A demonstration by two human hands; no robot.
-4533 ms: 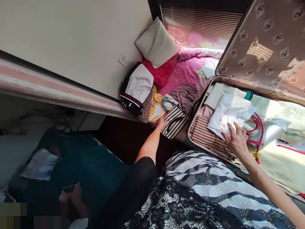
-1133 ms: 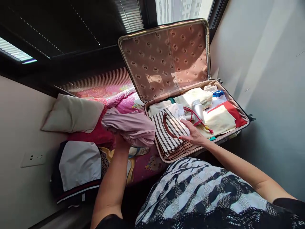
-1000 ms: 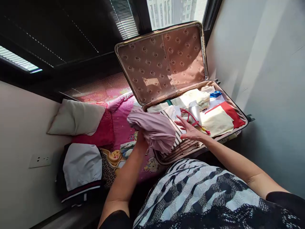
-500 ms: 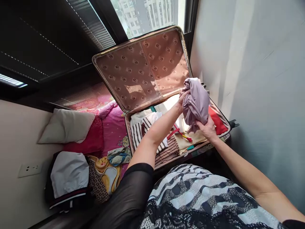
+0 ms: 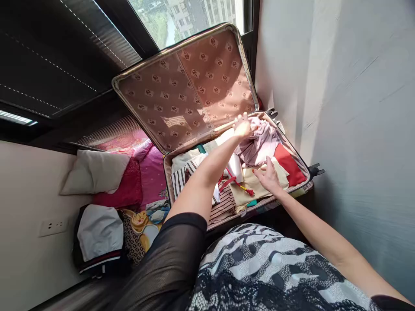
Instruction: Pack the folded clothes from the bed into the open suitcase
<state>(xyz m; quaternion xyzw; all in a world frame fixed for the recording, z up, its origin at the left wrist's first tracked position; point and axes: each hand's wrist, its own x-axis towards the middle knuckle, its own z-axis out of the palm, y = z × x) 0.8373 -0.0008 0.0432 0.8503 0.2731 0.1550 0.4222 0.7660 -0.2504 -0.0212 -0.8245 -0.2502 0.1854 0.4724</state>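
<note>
A bundled mauve garment (image 5: 259, 144) lies in the back right corner of an open suitcase (image 5: 167, 172). At the garment's left edge is my left hand (image 5: 243, 126), its fingers spread; whether it touches the cloth I cannot tell. My right hand (image 5: 269, 178) is open just in front of the garment, over a folded cream cloth (image 5: 244, 179). To its right lies a folded red cloth (image 5: 289, 166). A red cord with a tassel (image 5: 249, 191) rests on the cream cloth. Striped clothes (image 5: 223, 205) fill the left part, partly hidden by my left forearm.
The suitcase lid (image 5: 191, 86) stands up against the window (image 5: 188, 19). A grey wall (image 5: 356, 108) rises close on the right. Left of the case are a pale pillow (image 5: 95, 172), a pink bedspread (image 5: 152, 172) and a dark bag with a white panel (image 5: 100, 233).
The mauve garment, held up in both hands before, now lies in the suitcase's back right corner. Both hands have let go of it and opened. The view has shifted slightly.
</note>
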